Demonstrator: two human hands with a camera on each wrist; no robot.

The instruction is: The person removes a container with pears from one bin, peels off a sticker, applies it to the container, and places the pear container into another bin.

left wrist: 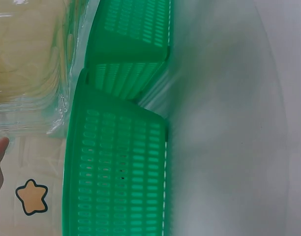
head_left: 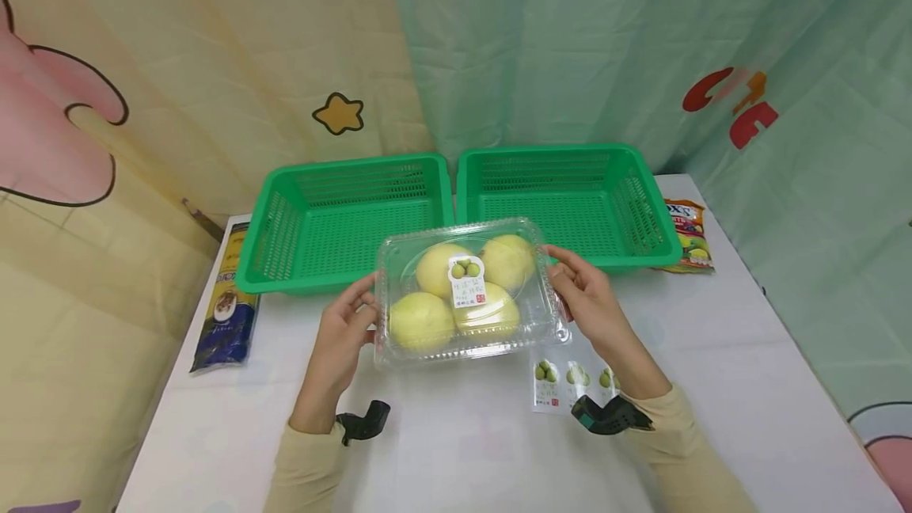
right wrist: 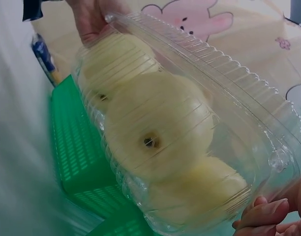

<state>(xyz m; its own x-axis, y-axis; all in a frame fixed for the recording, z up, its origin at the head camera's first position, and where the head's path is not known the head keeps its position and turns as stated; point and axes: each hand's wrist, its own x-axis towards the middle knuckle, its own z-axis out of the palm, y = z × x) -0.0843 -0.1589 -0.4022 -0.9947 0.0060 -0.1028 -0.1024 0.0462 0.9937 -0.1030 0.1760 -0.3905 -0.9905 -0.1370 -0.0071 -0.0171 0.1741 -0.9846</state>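
Note:
Both hands hold a clear plastic clamshell box up over the table, in front of the two baskets. Inside sit several pale yellow pears. A white sticker with a green fruit picture and handwriting is on the lid. My left hand grips the box's left end, and my right hand pinches the right end between thumb and fingers. From the right wrist, the pears show through the ridged side of the box, with right fingers at its corner.
Two green plastic baskets stand side by side at the back of the white table. A sheet of matching stickers lies under the right forearm. A blue and yellow packet is at left, a snack bag at right.

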